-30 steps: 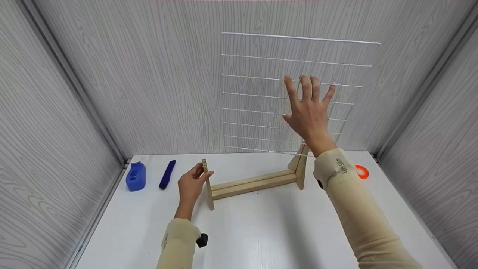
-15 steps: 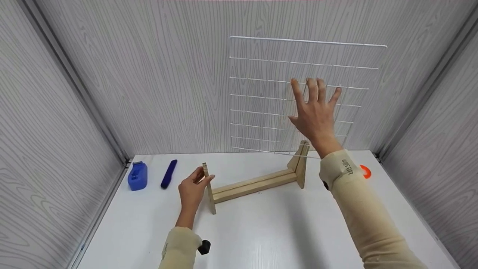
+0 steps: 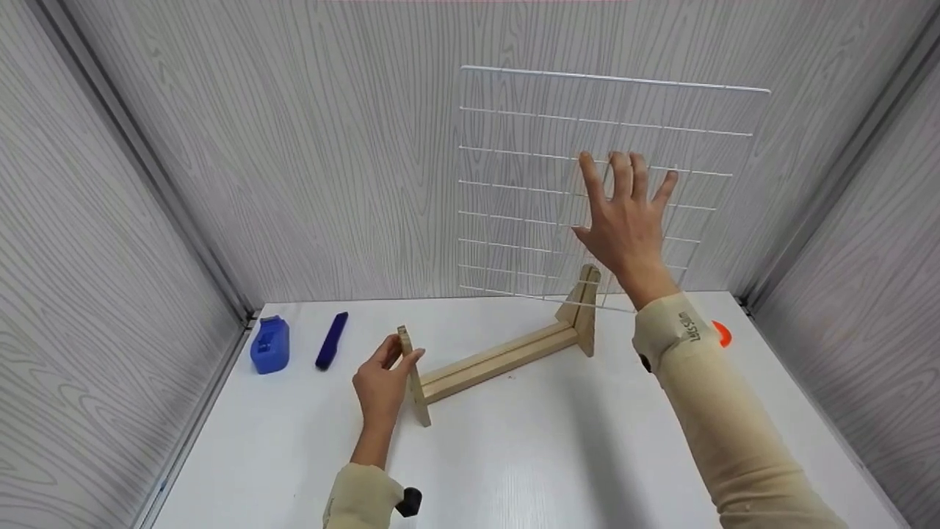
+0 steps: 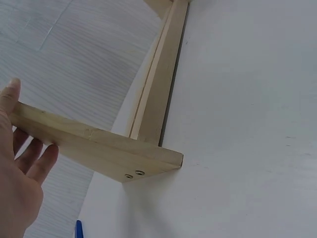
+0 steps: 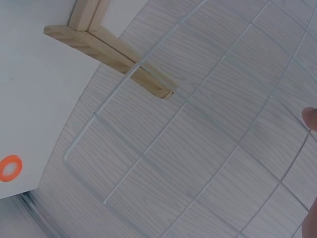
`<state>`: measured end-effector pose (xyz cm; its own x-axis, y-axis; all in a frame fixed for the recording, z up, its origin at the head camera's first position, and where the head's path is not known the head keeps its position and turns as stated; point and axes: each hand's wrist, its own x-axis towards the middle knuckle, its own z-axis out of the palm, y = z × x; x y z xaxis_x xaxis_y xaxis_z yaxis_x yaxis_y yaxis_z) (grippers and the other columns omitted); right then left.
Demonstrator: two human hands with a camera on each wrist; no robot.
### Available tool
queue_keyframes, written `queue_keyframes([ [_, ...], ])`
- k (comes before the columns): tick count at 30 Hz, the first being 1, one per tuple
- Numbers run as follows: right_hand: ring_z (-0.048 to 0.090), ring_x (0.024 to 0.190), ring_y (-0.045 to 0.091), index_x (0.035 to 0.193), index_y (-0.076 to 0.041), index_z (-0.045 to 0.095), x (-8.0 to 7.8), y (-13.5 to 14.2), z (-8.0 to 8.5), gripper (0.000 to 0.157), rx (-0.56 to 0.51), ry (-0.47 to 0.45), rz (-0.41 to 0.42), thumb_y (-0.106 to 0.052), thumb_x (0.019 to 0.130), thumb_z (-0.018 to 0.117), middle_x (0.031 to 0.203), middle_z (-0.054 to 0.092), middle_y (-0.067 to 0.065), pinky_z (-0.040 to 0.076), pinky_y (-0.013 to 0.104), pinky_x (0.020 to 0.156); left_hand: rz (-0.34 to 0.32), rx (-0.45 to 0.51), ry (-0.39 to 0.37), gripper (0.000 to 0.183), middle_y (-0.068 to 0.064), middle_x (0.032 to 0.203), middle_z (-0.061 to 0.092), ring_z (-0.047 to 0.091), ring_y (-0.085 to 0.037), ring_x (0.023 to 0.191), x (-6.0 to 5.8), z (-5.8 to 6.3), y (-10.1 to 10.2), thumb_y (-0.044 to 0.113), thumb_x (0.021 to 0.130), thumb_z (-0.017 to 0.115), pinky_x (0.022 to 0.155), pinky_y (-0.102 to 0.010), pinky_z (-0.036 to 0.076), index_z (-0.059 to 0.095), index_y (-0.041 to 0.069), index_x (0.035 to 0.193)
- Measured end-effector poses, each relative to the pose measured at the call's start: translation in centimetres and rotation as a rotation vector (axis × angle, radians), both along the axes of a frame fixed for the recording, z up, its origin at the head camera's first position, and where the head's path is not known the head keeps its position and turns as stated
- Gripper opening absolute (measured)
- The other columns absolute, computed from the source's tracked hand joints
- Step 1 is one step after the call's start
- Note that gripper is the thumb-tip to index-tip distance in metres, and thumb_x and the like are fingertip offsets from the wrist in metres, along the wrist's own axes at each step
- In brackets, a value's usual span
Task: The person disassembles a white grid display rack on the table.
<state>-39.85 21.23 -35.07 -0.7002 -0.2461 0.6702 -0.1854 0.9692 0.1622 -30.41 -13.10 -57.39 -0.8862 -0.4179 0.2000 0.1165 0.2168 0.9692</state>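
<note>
In the head view my left hand (image 3: pixel 380 386) pinches the near upright end board of a wooden stand (image 3: pixel 507 361), thumb on one side and fingers on the other. Two screw heads show on that end board (image 4: pixel 94 144) in the left wrist view. A grooved bar joins it to a second end board (image 3: pixel 585 316) farther right. My right hand (image 3: pixel 628 220), fingers spread, holds a white wire grid panel (image 3: pixel 617 79) up in front of the back wall, middle fingertips bent over a wire. The panel's lower edge overlaps the far end board in the head view.
On the white table (image 3: pixel 499 470) at left lie a blue plastic object (image 3: pixel 270 345) and a slim dark blue tool (image 3: pixel 332 341). An orange ring (image 3: pixel 722 334) sits at right, partly behind the right sleeve. Grey wood-patterned walls enclose the back and sides.
The stand has turned: its near end shifted slightly toward me and right with my left hand, its far end moved back. My right hand and the grid panel have shifted a little right.
</note>
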Motion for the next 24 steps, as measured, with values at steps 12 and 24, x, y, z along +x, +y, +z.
queue_keyframes([
  [12, 0.025, 0.149, 0.050, 0.162, -0.027, 0.016, -0.1, 0.3, -0.5, 0.116, -0.023, 0.026, 0.013, -0.043, 0.074, 0.090, 0.155, 0.032, 0.023, 0.018, 0.083, 0.109, -0.238, 0.026, -0.082, 0.068, -0.011, 0.147, 0.058, 0.050, -0.028, 0.141, -0.3, 0.8, -1.9, 0.025, 0.086, 0.083, 0.122, -0.043, 0.034, 0.053, 0.015, 0.147],
  [24, 0.024, 0.149, 0.050, 0.162, -0.027, 0.015, -0.4, -0.1, -1.2, 0.117, 0.003, 0.035, 0.026, -0.044, 0.074, 0.090, 0.155, 0.033, 0.024, 0.020, 0.083, 0.108, -0.437, 0.025, -0.126, 0.051, -0.009, 0.133, 0.068, 0.062, -0.024, 0.128, -0.5, 1.8, -3.9, 0.015, 0.087, 0.081, 0.099, -0.021, 0.053, 0.064, 0.013, 0.134],
])
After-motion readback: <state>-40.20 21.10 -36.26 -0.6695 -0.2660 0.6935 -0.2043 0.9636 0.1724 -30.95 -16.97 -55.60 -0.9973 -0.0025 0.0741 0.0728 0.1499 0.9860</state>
